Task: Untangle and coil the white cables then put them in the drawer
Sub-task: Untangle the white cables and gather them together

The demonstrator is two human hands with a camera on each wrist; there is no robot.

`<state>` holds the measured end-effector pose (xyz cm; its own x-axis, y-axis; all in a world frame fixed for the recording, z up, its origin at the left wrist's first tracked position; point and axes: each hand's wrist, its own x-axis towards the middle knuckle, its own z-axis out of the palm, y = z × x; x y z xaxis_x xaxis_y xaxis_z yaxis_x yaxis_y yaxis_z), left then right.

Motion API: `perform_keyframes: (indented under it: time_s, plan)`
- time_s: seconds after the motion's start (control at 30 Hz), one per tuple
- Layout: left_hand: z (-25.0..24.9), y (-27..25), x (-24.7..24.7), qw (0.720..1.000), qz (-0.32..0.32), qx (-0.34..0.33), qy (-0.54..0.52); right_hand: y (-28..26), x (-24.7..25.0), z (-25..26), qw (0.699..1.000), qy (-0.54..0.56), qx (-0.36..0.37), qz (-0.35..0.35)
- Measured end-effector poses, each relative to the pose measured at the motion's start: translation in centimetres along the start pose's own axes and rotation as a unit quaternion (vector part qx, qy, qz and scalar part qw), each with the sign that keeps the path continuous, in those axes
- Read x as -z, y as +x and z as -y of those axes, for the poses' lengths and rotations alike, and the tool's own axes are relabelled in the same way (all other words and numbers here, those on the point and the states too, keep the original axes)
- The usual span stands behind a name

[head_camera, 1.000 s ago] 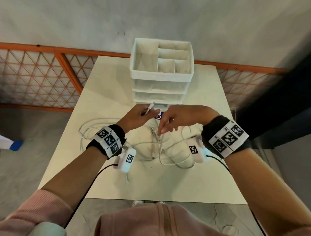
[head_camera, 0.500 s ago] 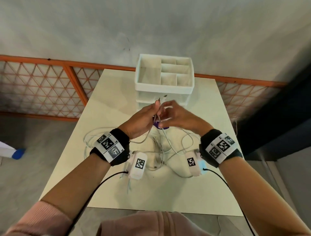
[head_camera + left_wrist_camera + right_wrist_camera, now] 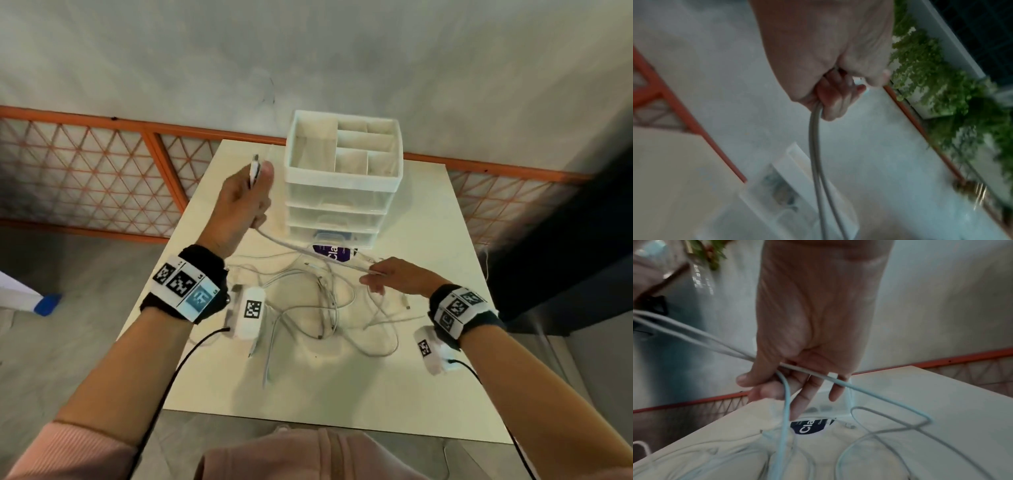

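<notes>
Fingers of the left hand (image 3: 239,202), head view: curled round a white cable (image 3: 291,245), plug end above the thumb. Right hand (image 3: 399,279): pinching the same cable over the tangle (image 3: 318,308) on the table (image 3: 428,394). Drawer unit (image 3: 342,192): top compartments bare, drawers closed, contents unclear.
Left wrist view: fist clamps two strands (image 3: 816,154).
Right wrist view: thumb and fingers (image 3: 797,402) pinch the strands; purple label (image 3: 809,426) beneath.

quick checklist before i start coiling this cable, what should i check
1. Left hand grips the plug end: ok.
2. Right hand holds the same white cable: ok.
3. Cable free of the tangle on the table: not ok; strands trail from the right hand into it.
4. Far end located: cannot tell.
5. Drawer unit has a drawer open: not ok; all look closed.
</notes>
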<state>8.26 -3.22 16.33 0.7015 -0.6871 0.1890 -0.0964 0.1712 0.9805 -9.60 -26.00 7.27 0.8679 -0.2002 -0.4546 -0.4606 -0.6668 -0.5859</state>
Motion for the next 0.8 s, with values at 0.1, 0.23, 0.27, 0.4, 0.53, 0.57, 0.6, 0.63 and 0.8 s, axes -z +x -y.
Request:
perform_keyframes:
  time_s: [0.1, 0.23, 0.27, 0.4, 0.53, 0.57, 0.6, 0.63, 0.8]
  plan:
    - [1.5, -0.7, 0.0, 0.977, 0.070, 0.008, 0.202, -1.1, 0.9, 0.8, 0.998, 0.049, 0.022, -0.041]
    - [3.9, -2.1, -4.1, 0.922, 0.240, 0.068, 0.295, -1.3, 2.1, 5.0, 0.995, 0.011, 0.087, -0.046]
    - [4.4, -2.3, -5.0, 0.911, 0.253, 0.064, 0.320, -1.3, 2.5, 5.9, 0.994, -0.007, 0.096, -0.046]
    - [5.3, -1.4, -5.0, 0.911, 0.203, 0.035, 0.358, -2.0, 3.8, 6.0, 0.994, 0.011, 0.093, -0.055]
    - [4.7, -0.2, -1.2, 0.939, 0.034, -0.034, 0.342, -3.2, 4.1, 1.8, 0.994, 0.027, 0.041, -0.097]
    - [4.5, 0.1, -0.2, 0.939, -0.006, -0.043, 0.340, -3.5, 4.0, 0.5, 0.993, 0.025, 0.023, -0.114]
    - [4.4, 0.2, 0.6, 0.938, -0.037, -0.046, 0.342, -3.8, 3.9, -0.6, 0.991, 0.027, 0.006, -0.128]
    - [4.4, 0.3, 1.2, 0.934, -0.058, -0.043, 0.351, -3.8, 3.9, -1.6, 0.990, 0.034, -0.011, -0.139]
    - [5.6, -0.5, 1.6, 0.926, -0.122, -0.027, 0.357, -3.6, 5.3, -2.7, 0.977, 0.067, -0.039, -0.197]
